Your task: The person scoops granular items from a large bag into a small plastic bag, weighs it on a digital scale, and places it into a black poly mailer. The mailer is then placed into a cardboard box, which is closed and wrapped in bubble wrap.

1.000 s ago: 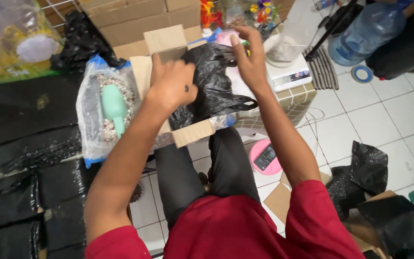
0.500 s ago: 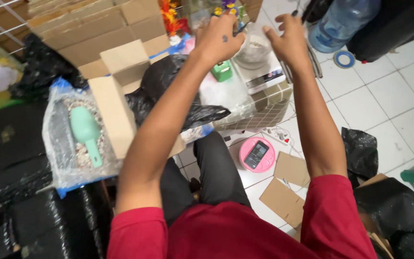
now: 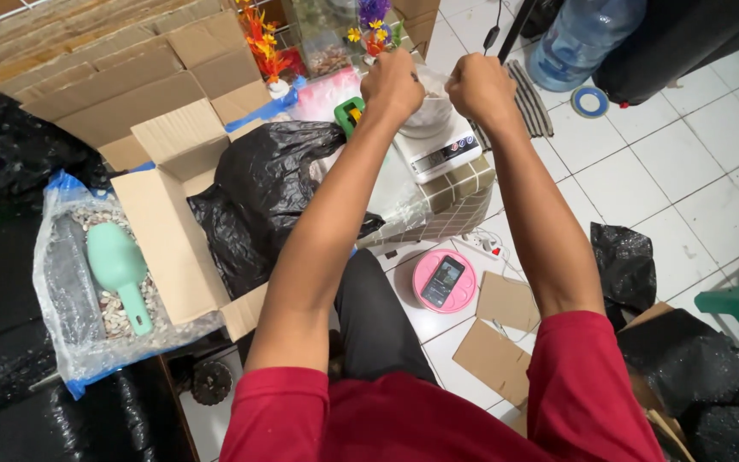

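An open brown cardboard box (image 3: 173, 222) lies left of centre, a black plastic bag (image 3: 275, 197) bulging out of it. At the far left sits a clear plastic bag (image 3: 70, 299) with blue edges, holding pale gravel and a mint-green scoop (image 3: 117, 269). Flattened cardboard sheets (image 3: 87, 60) are stacked in the upper left. At upper centre a white kitchen scale (image 3: 438, 150) shows a narrow dark display. Below centre a phone (image 3: 442, 281) with a lit screen lies on a round pink lid (image 3: 425, 295). Two cardboard scraps (image 3: 502, 329) lie on the tiles beside it.
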